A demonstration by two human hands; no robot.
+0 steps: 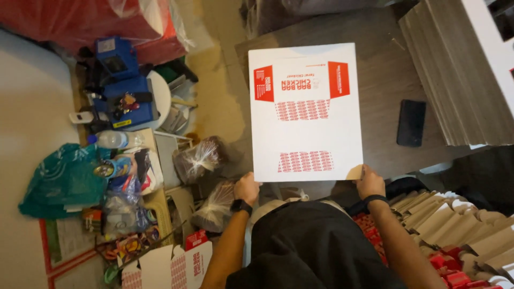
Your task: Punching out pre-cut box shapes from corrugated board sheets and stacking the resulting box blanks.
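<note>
We hold a flat white cardboard box blank with red printed panels (pixel 305 115) by its near edge, our left hand (pixel 247 188) clamped on its near left corner and our right hand (pixel 370 182) clamped on its near right corner. The blank lies over the dark wooden surface (pixel 383 80), with a black phone (pixel 412 122) just beside it on the right and a stack of grey flat cardboard sheets (pixel 455 69) beyond that.

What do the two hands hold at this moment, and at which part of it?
Both hold one flat white cardboard sheet with red print by its near edge: left hand at the near-left corner, right hand at the near-right corner.
</note>
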